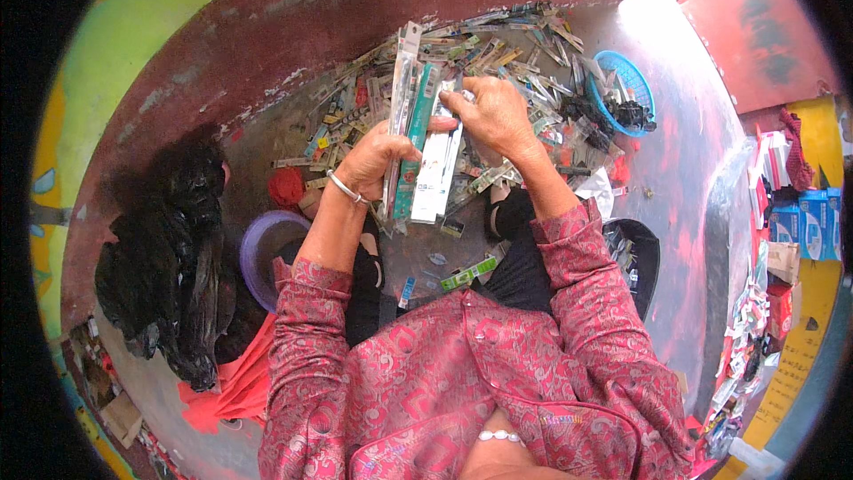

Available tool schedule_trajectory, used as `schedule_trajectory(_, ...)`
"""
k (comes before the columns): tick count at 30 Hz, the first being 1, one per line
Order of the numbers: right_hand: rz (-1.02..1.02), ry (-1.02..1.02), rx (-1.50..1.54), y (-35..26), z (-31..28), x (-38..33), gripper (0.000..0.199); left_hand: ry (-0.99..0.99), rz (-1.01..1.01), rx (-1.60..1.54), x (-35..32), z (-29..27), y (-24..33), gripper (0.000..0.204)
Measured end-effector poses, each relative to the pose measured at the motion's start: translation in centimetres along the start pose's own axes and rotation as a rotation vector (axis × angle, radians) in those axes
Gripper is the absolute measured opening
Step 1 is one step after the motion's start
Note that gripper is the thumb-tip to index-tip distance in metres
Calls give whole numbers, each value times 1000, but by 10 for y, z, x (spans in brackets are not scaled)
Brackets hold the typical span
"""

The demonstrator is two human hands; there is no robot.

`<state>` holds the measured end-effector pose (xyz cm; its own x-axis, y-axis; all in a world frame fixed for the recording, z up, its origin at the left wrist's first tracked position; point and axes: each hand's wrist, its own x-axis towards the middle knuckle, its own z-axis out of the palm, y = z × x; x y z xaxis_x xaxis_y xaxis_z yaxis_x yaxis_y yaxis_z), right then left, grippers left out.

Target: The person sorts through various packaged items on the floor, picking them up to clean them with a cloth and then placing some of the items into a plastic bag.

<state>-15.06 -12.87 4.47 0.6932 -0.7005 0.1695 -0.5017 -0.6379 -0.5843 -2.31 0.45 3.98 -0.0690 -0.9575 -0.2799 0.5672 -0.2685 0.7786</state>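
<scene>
One packet bundle [433, 169]; one blue basket [650, 105]; one purple tub [254, 265]; one bangle [347, 188].

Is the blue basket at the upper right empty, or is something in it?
Not empty: dark items and pale, see-through packaging show inside the blue basket's rim.

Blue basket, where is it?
In the head view, the blue basket is at the upper right, beside the heap of slim packets, right of the right hand.

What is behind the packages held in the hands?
Past the held packages, a heap of slim packages shows on both sides; whatever lies directly behind them is covered.
</scene>
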Motion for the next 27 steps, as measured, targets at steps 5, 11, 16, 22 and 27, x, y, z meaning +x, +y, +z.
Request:
schedule_trajectory(5, 88, -89, 122, -1, -8, 2, 50, 23, 69, -48, -2, 1, -3, 66)
schedule_trajectory(11, 146, -25, 455, 17, -20, 8, 43, -23, 55, -104, 2, 2, -5, 67)
schedule_trajectory(16, 2, 71, 394, -4, -29, 8, 36, 15, 30, 14, 8, 3, -12, 64)
schedule_trajectory(22, 227, -221, 762, -2, -27, 6, 24, 26, 19, -96, 7, 7, -14, 54)
schedule_trajectory(27, 173, -177, 890, 13, -23, 10, 13, 27, 22, -150, 10, -3, -20, 54)
